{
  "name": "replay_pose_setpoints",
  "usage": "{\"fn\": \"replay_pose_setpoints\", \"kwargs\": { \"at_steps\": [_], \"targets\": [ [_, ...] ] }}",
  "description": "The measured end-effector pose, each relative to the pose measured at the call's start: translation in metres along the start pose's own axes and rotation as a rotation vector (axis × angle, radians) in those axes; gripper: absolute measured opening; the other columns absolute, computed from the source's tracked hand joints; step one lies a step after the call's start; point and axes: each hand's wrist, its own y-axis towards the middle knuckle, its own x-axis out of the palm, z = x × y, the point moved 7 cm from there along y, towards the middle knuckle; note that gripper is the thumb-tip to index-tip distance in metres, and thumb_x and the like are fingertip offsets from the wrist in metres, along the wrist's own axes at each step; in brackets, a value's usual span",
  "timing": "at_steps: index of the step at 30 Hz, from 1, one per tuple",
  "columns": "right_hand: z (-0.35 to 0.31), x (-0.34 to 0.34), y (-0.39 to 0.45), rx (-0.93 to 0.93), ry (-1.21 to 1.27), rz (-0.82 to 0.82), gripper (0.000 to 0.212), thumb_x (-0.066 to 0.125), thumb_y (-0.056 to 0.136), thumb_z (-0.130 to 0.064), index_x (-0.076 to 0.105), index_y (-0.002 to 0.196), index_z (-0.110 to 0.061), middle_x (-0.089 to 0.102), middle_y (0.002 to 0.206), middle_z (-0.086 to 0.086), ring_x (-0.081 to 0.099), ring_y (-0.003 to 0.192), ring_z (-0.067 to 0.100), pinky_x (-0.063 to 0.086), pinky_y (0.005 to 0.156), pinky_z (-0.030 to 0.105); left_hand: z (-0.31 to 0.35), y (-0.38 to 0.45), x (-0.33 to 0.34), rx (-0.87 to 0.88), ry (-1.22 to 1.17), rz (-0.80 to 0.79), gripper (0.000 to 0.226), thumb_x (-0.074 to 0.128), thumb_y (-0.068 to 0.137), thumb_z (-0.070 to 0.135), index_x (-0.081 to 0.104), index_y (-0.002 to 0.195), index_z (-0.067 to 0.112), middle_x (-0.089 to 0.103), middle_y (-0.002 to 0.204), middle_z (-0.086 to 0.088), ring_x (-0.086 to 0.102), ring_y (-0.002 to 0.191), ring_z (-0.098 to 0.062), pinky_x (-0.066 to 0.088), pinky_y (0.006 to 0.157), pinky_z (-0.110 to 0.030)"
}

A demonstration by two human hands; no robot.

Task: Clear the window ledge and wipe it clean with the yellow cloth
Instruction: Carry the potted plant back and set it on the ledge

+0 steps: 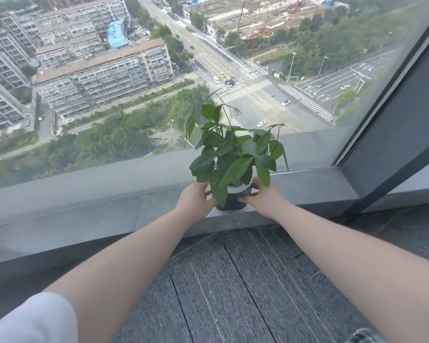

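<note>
A leafy green plant (233, 149) grows in a dark pot (230, 203) with a white inner rim. The pot stands on the grey stone window ledge (84, 219), near its front edge. My left hand (196, 201) grips the pot's left side and my right hand (265, 198) grips its right side. Leaves hang over the pot and hide most of its top. No yellow cloth is in view.
A tall glass pane (134, 82) rises directly behind the ledge, looking down on streets and buildings. A dark slanted window frame (391, 125) closes the ledge at the right. Grey striped carpet (233, 280) covers the floor below the ledge.
</note>
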Motion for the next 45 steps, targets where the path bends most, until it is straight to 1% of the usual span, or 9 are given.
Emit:
{"fn": "replay_pose_setpoints", "kwargs": {
  "at_steps": [5, 10, 16, 21, 25, 28, 34, 39, 45],
  "targets": [
    [0.002, 0.005, 0.004, -0.008, -0.057, 0.012, 0.039, 0.070, 0.084, -0.026, 0.057, 0.120, -0.020, 0.063, 0.126, 0.003, 0.061, 0.110, 0.027, 0.047, 0.096, 0.040, -0.004, 0.001, 0.003, 0.001, 0.001, 0.008, 0.024, 0.056, 0.091, 0.022, 0.059, 0.114, 0.014, 0.055, 0.078, 0.004, 0.064, 0.097, -0.026, 0.038, 0.071, -0.025],
    [0.000, 0.009, 0.007, -0.022, -0.095, 0.003, 0.041, 0.068, 0.086, -0.026, 0.056, 0.124, -0.019, 0.061, 0.131, 0.005, 0.058, 0.116, 0.028, 0.046, 0.099, 0.043, -0.006, -0.001, 0.000, -0.019, -0.017, 0.023, 0.025, 0.053, 0.093, 0.022, 0.058, 0.116, 0.012, 0.069, 0.103, -0.010, 0.061, 0.104, -0.028, 0.036, 0.073, -0.024],
    [0.006, 0.010, 0.009, 0.020, -0.162, 0.001, 0.042, 0.066, 0.086, -0.036, 0.058, 0.123, -0.018, 0.063, 0.126, 0.004, 0.057, 0.119, 0.026, 0.048, 0.099, 0.042, -0.007, 0.002, 0.004, -0.014, -0.024, 0.005, 0.026, 0.054, 0.093, 0.022, 0.057, 0.118, 0.015, 0.068, 0.107, -0.010, 0.061, 0.108, -0.025, 0.037, 0.074, -0.023],
    [0.016, 0.015, 0.009, 0.139, -0.335, -0.086, 0.068, 0.061, 0.087, -0.050, 0.044, 0.140, -0.011, 0.053, 0.139, 0.008, 0.051, 0.125, 0.030, 0.041, 0.101, 0.036, -0.022, 0.005, 0.012, -0.037, -0.011, -0.042, 0.027, 0.055, 0.092, 0.030, 0.056, 0.117, 0.018, 0.065, 0.112, -0.003, 0.062, 0.107, -0.023, 0.043, 0.079, -0.027],
    [0.022, 0.017, 0.000, 0.208, -0.398, -0.137, 0.069, 0.056, 0.092, -0.047, 0.038, 0.144, -0.006, 0.049, 0.143, 0.012, 0.049, 0.128, 0.031, 0.040, 0.104, 0.036, -0.041, -0.004, 0.011, -0.132, 0.152, -0.158, 0.071, 0.059, 0.091, 0.034, 0.023, 0.149, 0.016, 0.050, 0.141, -0.007, 0.051, 0.126, -0.028, 0.046, 0.099, -0.040],
    [0.020, 0.016, -0.017, 0.254, -0.396, -0.149, 0.061, 0.056, 0.092, -0.044, 0.045, 0.138, -0.005, 0.054, 0.137, 0.013, 0.052, 0.123, 0.032, 0.044, 0.101, 0.038, -0.046, -0.016, -0.001, -0.197, 0.217, -0.210, 0.078, 0.055, 0.094, 0.034, 0.009, 0.152, 0.009, 0.041, 0.148, -0.010, 0.043, 0.132, -0.030, 0.042, 0.102, -0.039],
    [-0.007, 0.021, -0.062, 0.277, -0.406, -0.231, 0.054, 0.057, 0.092, -0.040, 0.049, 0.135, -0.008, 0.059, 0.130, 0.011, 0.056, 0.118, 0.030, 0.048, 0.097, 0.036, -0.032, -0.047, -0.029, -0.228, 0.293, -0.341, 0.059, 0.053, 0.094, 0.036, 0.037, 0.143, 0.008, 0.043, 0.147, -0.010, 0.041, 0.134, -0.029, 0.037, 0.108, -0.038],
    [-0.064, -0.017, -0.104, 0.315, -0.380, -0.256, 0.049, 0.055, 0.093, -0.040, 0.054, 0.132, -0.010, 0.064, 0.121, 0.009, 0.060, 0.111, 0.028, 0.050, 0.093, 0.035, 0.011, -0.088, -0.076, -0.202, 0.292, -0.434, 0.043, 0.053, 0.093, 0.033, 0.053, 0.128, 0.007, 0.058, 0.130, -0.012, 0.054, 0.119, -0.030, 0.046, 0.097, -0.035],
    [-0.170, -0.089, -0.159, 0.300, -0.473, -0.292, 0.035, 0.051, 0.094, -0.042, 0.061, 0.113, -0.014, 0.064, 0.107, 0.006, 0.059, 0.107, 0.026, 0.045, 0.083, 0.029, 0.072, -0.131, -0.187, -0.183, 0.283, -0.482, 0.051, 0.051, 0.095, 0.037, 0.047, 0.138, 0.010, 0.051, 0.141, -0.007, 0.048, 0.129, -0.026, 0.038, 0.106, -0.033]
  ]
}}
